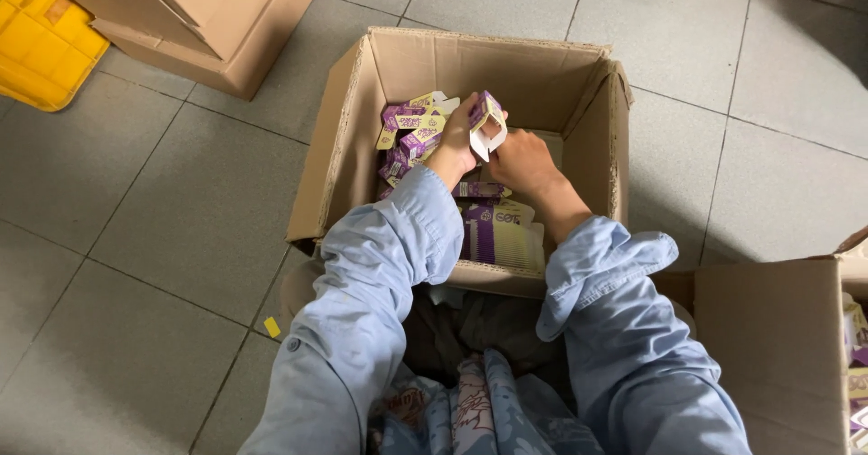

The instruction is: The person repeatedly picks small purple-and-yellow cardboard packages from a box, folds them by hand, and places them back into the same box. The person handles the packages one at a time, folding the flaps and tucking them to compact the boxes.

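Note:
Both my arms, in light blue sleeves, reach into an open cardboard box (597, 121) on the tiled floor. My left hand (457, 143) and my right hand (520, 159) together hold a small purple and white paper carton (486, 122), partly folded with an open flap. Behind my left hand lies a loose pile of folded purple cartons (409, 131) at the box's back left. A flat stack of unfolded purple and yellow carton blanks (500, 231) rests at the box's near side, between my forearms.
A closed brown cardboard box (208, 21) stands at the top left beside a yellow plastic crate (41, 44). Another cardboard box (778, 347) with similar cartons is at the right edge. A yellow scrap (272, 327) lies on the grey tiles.

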